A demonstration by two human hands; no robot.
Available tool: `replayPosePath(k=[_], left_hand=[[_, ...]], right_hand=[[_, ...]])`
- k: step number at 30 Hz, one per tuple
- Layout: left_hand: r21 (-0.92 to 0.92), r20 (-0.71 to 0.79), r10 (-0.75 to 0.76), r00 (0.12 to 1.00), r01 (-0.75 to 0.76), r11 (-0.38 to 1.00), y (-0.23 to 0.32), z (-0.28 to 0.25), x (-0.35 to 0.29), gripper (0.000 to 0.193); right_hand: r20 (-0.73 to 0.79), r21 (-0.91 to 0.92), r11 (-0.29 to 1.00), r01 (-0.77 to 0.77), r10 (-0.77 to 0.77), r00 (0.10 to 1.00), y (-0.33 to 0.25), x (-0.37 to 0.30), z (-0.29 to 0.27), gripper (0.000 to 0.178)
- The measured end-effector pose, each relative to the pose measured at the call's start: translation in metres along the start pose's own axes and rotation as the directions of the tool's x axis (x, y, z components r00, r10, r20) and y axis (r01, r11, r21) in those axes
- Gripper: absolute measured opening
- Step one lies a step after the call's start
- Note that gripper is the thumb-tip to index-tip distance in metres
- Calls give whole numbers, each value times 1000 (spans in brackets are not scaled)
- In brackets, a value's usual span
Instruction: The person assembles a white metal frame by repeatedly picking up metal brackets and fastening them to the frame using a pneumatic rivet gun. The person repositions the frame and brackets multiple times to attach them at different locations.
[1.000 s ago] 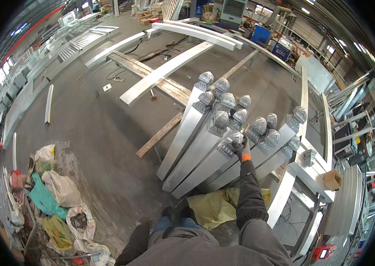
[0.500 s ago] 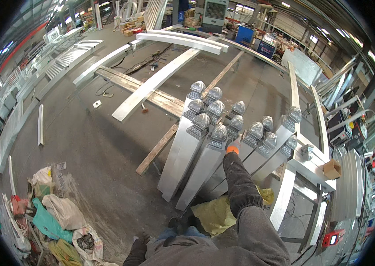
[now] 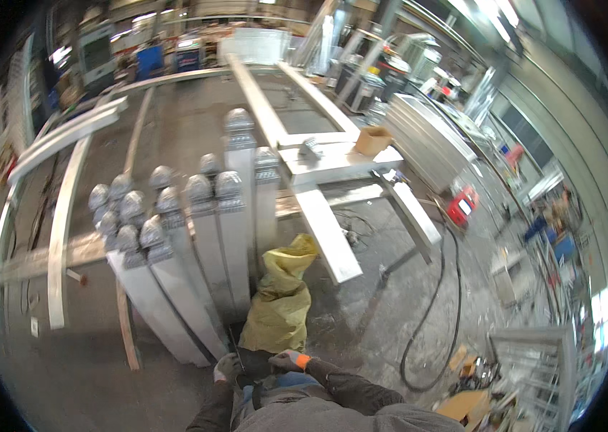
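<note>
My two gloved hands are close together low in front of my body, near the base of the posts. The left hand (image 3: 227,367) looks curled, beside a thin dark line; what it holds, if anything, is too small to name. My right hand (image 3: 287,359), with an orange cuff at the wrist, has its fingers drawn together over a dark patch, and I cannot make out what is in them. Ahead stand several square silver metal posts (image 3: 210,248) with ridged, pointed caps (image 3: 229,189). A crumpled yellow woven sack (image 3: 279,306) stands just beyond my right hand.
Metal beams (image 3: 325,237) and a small open cardboard box (image 3: 373,141) are on the frame to the right. A red device (image 3: 463,207) and a black hose (image 3: 428,324) lie on the floor. A white barred frame (image 3: 538,367) is at the lower right.
The view has swung to the right. My right hand has left the post caps and come back to my body. My left hand has come up near it.
</note>
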State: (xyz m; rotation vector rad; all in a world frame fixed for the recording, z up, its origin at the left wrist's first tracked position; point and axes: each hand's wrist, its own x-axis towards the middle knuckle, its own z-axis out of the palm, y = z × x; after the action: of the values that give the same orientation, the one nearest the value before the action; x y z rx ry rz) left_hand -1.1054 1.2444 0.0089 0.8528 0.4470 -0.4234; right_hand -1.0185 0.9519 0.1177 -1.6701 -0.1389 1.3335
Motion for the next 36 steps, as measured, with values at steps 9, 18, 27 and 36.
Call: replayPosePath(k=[9,18,27,36], left_hand=[[281,-54,-191,980,198,939,-23,338,105,34],[488,152,-352,924,239,839,-186,559,199,33],[526,263,-287,921,112,843,-288,757,307,26],[658,342,-642,686,313,685,-385,1026,443,48]], right_hand=[[-820,224,820,526,-133,557,56,-156,-112,32],[-609,-102,952,288,-289,739,151,-318,-220,26],[-563,270,650,711,-492,664,299,-335,-398,35],[-799,39,982,185,-80,596,355,-533,-647,64]])
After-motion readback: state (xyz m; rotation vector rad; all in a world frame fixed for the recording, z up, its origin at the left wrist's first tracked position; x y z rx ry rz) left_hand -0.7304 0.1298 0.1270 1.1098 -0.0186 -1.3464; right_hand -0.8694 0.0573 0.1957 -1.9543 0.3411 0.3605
